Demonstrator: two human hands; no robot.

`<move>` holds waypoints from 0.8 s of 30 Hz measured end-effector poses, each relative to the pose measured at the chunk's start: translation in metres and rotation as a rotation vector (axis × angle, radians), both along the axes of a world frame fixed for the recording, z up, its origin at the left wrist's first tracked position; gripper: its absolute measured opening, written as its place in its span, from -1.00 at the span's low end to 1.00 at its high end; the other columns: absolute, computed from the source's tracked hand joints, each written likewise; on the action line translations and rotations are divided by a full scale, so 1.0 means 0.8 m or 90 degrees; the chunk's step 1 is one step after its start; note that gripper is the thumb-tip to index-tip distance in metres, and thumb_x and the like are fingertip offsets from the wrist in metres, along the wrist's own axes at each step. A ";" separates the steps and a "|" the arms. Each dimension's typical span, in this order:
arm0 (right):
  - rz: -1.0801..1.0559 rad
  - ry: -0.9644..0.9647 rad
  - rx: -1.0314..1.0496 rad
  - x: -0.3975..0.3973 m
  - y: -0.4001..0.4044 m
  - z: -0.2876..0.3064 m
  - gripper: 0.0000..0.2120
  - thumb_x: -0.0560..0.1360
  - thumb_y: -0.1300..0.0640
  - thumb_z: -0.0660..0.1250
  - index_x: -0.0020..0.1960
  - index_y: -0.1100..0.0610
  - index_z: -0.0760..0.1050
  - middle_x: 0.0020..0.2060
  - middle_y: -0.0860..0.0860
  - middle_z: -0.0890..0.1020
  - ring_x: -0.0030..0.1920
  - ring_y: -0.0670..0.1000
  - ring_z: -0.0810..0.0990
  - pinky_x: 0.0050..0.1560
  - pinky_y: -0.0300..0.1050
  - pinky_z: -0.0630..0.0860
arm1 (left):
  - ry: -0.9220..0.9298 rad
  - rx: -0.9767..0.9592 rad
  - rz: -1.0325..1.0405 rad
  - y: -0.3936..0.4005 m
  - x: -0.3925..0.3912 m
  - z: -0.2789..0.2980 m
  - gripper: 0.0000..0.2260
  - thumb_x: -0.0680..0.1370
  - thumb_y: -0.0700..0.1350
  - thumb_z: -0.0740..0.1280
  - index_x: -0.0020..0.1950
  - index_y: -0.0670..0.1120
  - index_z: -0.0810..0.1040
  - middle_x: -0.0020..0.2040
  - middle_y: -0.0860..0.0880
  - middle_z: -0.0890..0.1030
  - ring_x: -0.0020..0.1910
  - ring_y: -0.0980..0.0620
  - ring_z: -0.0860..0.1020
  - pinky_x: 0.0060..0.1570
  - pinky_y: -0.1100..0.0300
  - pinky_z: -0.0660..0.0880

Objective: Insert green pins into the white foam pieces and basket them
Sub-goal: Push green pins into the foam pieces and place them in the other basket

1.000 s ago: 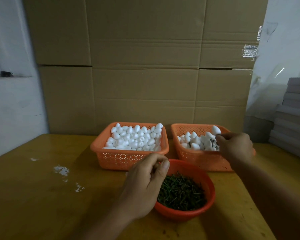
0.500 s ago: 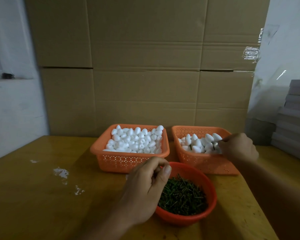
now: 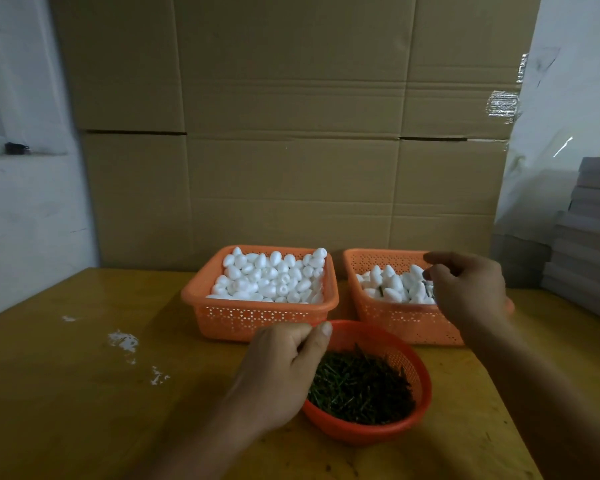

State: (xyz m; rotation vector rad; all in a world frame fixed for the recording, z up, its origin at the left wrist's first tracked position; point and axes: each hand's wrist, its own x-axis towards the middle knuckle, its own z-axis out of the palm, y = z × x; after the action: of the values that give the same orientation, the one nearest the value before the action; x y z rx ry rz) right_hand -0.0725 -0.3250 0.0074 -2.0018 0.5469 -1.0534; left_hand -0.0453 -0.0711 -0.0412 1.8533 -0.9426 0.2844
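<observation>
Lifted since a moment ago, the right hand hovers loosely curled, empty, over the right basket of white egg-shaped foam pieces. Left hand pinches thumb to fingers beside the bowl of jumbled green pins; any pin held cannot be made out.

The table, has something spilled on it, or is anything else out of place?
Yes: white specks and smears lie scattered on the bare wooden table, left of the left basket. They look like foam crumbs or dried paint; I cannot tell which. The baskets and the round bowl of green pins sit upright, nothing tipped.
</observation>
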 end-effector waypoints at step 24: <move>0.204 0.152 -0.232 -0.059 0.098 -0.047 -0.77 0.51 0.13 0.39 0.12 -0.11 0.65 -0.07 -0.14 0.64 -0.06 -0.20 0.60 0.06 -0.19 0.53 | 0.164 0.562 0.175 -0.035 0.181 0.070 -0.68 0.56 0.06 0.38 0.28 -0.02 0.60 0.28 -0.02 0.57 0.42 -0.04 0.41 0.40 -0.06 0.37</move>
State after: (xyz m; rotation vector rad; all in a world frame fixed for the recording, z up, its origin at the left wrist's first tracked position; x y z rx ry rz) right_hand -0.1200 -0.2469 -0.0304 -2.4545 0.1479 -0.7606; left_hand 0.0996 -0.0992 0.0148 2.7496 -0.6673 -0.2577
